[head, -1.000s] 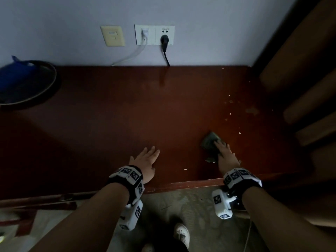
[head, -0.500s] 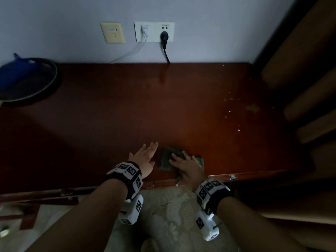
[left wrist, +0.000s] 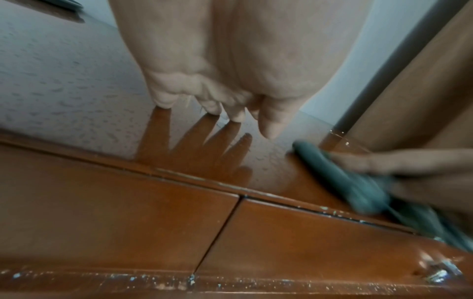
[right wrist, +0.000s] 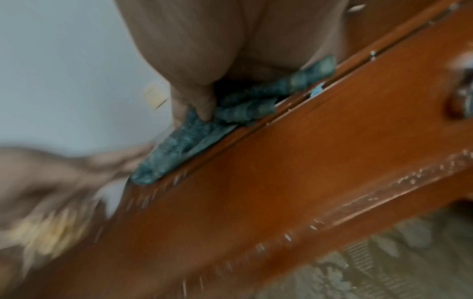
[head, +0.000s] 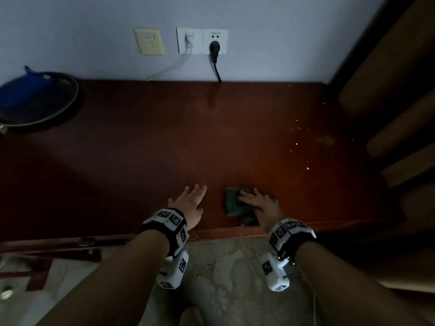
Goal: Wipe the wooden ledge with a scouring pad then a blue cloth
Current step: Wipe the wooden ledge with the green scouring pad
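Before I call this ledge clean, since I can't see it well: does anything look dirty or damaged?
Yes. Pale crumbs and a dull smear remain on the wooden ledge toward its far right, away from the scouring pad under the right hand. The ledge's front edge shows pale flecks, chipped finish or debris; I cannot tell which.

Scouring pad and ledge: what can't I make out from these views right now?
- Scouring pad: the right hand lies flat over much of it in the head view; motion blur smears it in both wrist views.
- Wooden ledge: dim light hides grime on its left half in the head view.
- Blue cloth: cut off by the left edge, resting in a dark round basin.
- Left hand: its palm contact is unclear.
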A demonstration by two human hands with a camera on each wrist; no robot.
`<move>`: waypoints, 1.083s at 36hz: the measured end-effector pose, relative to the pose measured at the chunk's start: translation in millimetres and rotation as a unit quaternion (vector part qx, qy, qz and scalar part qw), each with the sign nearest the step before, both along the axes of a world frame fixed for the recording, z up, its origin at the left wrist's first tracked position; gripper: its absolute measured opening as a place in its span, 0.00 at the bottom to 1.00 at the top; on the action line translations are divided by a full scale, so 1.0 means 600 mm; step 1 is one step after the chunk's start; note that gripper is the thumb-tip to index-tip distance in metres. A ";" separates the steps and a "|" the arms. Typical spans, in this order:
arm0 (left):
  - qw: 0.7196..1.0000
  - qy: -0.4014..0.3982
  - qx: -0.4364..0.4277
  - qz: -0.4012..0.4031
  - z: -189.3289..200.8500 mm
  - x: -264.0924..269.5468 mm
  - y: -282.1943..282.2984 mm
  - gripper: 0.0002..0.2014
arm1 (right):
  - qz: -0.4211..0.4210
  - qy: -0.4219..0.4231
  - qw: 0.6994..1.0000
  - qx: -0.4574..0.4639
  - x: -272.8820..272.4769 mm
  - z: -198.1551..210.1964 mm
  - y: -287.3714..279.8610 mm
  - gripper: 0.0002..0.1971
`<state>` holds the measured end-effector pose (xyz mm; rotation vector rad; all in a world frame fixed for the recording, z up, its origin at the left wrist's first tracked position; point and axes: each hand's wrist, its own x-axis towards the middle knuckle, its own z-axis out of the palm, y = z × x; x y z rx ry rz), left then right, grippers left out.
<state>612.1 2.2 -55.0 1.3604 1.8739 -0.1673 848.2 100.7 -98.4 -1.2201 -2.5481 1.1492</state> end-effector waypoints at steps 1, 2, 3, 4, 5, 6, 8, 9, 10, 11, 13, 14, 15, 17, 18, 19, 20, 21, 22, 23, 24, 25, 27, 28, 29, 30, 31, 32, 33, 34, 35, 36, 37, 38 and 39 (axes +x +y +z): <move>1.000 0.004 -0.001 -0.005 0.001 0.000 0.000 0.32 | -0.040 0.005 0.999 -0.004 -0.006 0.002 0.004 0.33; 1.000 0.008 -0.002 -0.009 0.002 -0.001 0.000 0.32 | -0.075 0.012 0.997 -0.008 -0.012 0.005 0.010 0.31; 1.000 0.011 -0.003 -0.012 0.001 -0.001 0.000 0.31 | -0.108 0.017 0.994 -0.009 -0.018 0.005 0.015 0.30; 1.000 0.015 -0.001 -0.011 0.001 -0.002 -0.001 0.31 | -0.137 0.015 0.990 -0.008 -0.024 0.006 0.022 0.30; 1.000 0.021 0.007 -0.007 -0.001 -0.002 -0.001 0.31 | -0.161 0.007 0.987 -0.005 -0.029 0.006 0.030 0.29; 0.999 0.028 0.024 0.000 -0.002 -0.002 -0.001 0.31 | -0.177 -0.005 0.984 -0.005 -0.034 0.008 0.039 0.28; 0.997 0.033 0.066 0.020 0.001 -0.003 0.003 0.31 | -0.189 -0.033 0.981 -0.008 -0.046 0.009 0.051 0.27; 0.996 0.029 0.079 0.032 0.004 -0.006 0.007 0.31 | -0.187 -0.050 0.981 -0.012 -0.054 0.011 0.052 0.26; 0.995 0.025 0.084 0.045 0.009 -0.010 0.012 0.31 | -0.178 -0.068 0.982 -0.011 -0.064 0.013 0.049 0.27; 0.995 0.022 0.085 0.055 0.014 -0.015 0.017 0.31 | -0.158 -0.083 0.984 -0.005 -0.075 0.018 0.042 0.27; 0.994 0.020 0.087 0.067 0.021 -0.026 0.028 0.32 | -0.083 -0.107 0.991 0.008 -0.097 0.026 0.017 0.29; 0.994 0.019 0.085 0.071 0.023 -0.030 0.034 0.32 | -0.028 -0.120 0.992 0.012 -0.105 0.028 0.002 0.29; 0.994 0.018 0.083 0.076 0.025 -0.033 0.038 0.32 | 0.037 -0.139 0.989 0.024 -0.107 0.030 -0.015 0.30; 0.993 0.012 0.080 0.083 0.028 -0.038 0.047 0.32 | 0.162 -0.167 0.971 0.053 -0.097 0.028 -0.045 0.30; 0.993 0.008 0.081 0.084 0.030 -0.038 0.050 0.32 | 0.197 -0.151 0.968 0.050 -0.085 0.026 -0.057 0.30; 0.993 0.005 0.082 0.085 0.030 -0.038 0.053 0.32 | 0.217 -0.127 0.967 0.037 -0.072 0.026 -0.065 0.30; 0.993 0.003 0.086 0.085 0.030 -0.037 0.056 0.32 | 0.238 -0.107 0.965 0.023 -0.057 0.025 -0.067 0.30; 0.993 0.003 0.090 0.082 0.029 -0.036 0.059 0.32 | 0.261 -0.098 0.960 0.011 -0.045 0.029 -0.062 0.31; 0.993 0.006 0.093 0.077 0.028 -0.034 0.062 0.32 | 0.279 -0.095 0.955 0.000 -0.034 0.027 -0.051 0.31; 0.993 0.008 0.095 0.071 0.025 -0.031 0.066 0.32 | 0.287 -0.093 0.953 -0.006 -0.028 0.025 -0.037 0.30; 0.993 0.009 0.097 0.065 0.023 -0.028 0.070 0.32 | 0.288 -0.091 0.953 -0.013 -0.026 0.021 -0.020 0.27; 0.994 0.009 0.095 0.057 0.020 -0.025 0.076 0.32 | 0.278 -0.087 0.957 -0.018 -0.025 0.019 -0.004 0.24; 0.996 0.016 0.075 0.035 0.016 -0.020 0.089 0.31 | 0.235 -0.083 0.968 -0.023 -0.033 0.020 0.023 0.25; 0.998 0.024 0.063 0.022 0.014 -0.017 0.096 0.30 | 0.210 -0.085 0.974 -0.020 -0.038 0.023 0.036 0.29; 0.998 0.034 0.053 0.011 0.011 -0.014 0.102 0.30 | 0.185 -0.085 0.979 -0.015 -0.044 0.025 0.049 0.33; 0.998 0.046 0.046 0.002 0.010 -0.011 0.110 0.29 | 0.162 -0.081 0.983 -0.009 -0.049 0.026 0.064 0.35; 0.998 0.056 0.040 -0.002 0.008 -0.008 0.118 0.29 | 0.142 -0.076 0.987 0.001 -0.056 0.029 0.080 0.36; 0.997 0.066 0.036 -0.002 0.006 -0.006 0.126 0.29 | 0.128 -0.075 0.989 0.009 -0.061 0.025 0.096 0.36; 0.997 0.074 0.033 0.001 0.003 -0.005 0.135 0.29 | 0.118 -0.075 0.990 0.015 -0.065 0.021 0.115 0.36; 0.996 0.079 0.029 0.006 0.001 -0.003 0.144 0.29 | 0.109 -0.070 0.991 0.017 -0.070 0.019 0.133 0.35; 0.996 0.081 0.025 0.012 -0.001 -0.002 0.153 0.29 | 0.102 -0.068 0.992 0.018 -0.075 0.021 0.150 0.35; 0.996 0.079 0.022 0.020 -0.002 -0.001 0.163 0.29 | 0.098 -0.074 0.992 0.016 -0.080 0.023 0.169 0.34; 0.996 0.076 0.020 0.028 -0.002 -0.001 0.173 0.29 | 0.097 -0.088 0.991 0.018 -0.085 0.028 0.189 0.33; 0.996 0.075 0.021 0.034 -0.003 -0.001 0.183 0.30 | 0.095 -0.102 0.990 0.021 -0.090 0.031 0.209 0.32; 0.996 0.076 0.022 0.037 -0.002 0.000 0.191 0.30 | 0.093 -0.111 0.989 0.021 -0.094 0.035 0.224 0.30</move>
